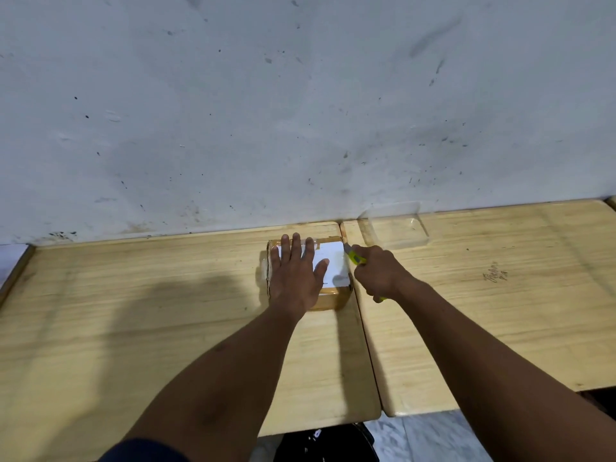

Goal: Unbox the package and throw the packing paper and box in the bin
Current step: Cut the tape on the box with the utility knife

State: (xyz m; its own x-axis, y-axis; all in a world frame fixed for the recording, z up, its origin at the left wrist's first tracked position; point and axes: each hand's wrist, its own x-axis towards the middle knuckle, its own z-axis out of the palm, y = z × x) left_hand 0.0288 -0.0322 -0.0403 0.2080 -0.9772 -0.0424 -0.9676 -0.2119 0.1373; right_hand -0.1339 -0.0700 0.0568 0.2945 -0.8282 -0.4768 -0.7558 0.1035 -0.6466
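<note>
Cutter [356, 258] clenched in right hand [378, 275], blade tip at box [335, 296] far right corner; handle mostly hidden by fist. Left hand [296, 275] pressed flat on box, fingers spread, label [333, 258] partly covered. Box set near left table [133, 311] far edge. Clear container [396, 228] blurred on right table [500, 311].

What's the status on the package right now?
Left hand flat on taped box. Right hand gripping yellow cutter at box's right edge. Box still sealed. Nothing in the way.

The left hand [296, 275] lies flat on a taped cardboard box [333, 296] on the wooden surface [133, 311]. The right hand [378, 273] grips a yellow box cutter [354, 256] at the box's right edge.
</note>
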